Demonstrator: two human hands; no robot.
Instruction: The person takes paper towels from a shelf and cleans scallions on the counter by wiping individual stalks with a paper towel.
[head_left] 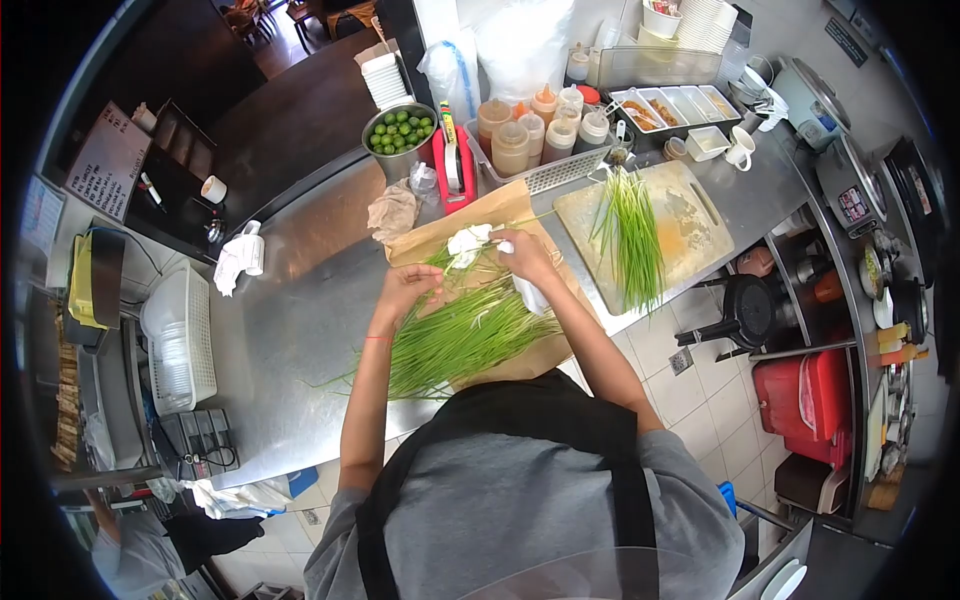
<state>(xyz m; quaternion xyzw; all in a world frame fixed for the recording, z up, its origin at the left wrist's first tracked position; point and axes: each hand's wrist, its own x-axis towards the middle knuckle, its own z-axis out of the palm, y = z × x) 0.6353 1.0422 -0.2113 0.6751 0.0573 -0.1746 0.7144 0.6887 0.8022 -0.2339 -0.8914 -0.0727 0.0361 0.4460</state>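
Long green stalks (460, 345) lie in a large loose pile on brown paper (515, 205) over the steel counter. My left hand (412, 287) is above the pile's upper left part, its fingers pressed together at a few thin stalks; what exactly they grip is too small to tell. My right hand (525, 254) is at the upper right of the pile, fingers closed beside a crumpled white tissue (468, 243), with white material also under the wrist. A second bunch of green stalks (630, 240) rests on a worn cutting board (690, 225) to the right.
Behind the paper stand a pot of limes (400, 130), a red tape dispenser (455, 175) and a basket of sauce bottles (512, 148). Crumpled brown paper (394, 212) lies nearby. A white cloth (238, 262) is at the left. Another person (135, 550) is at the lower left.
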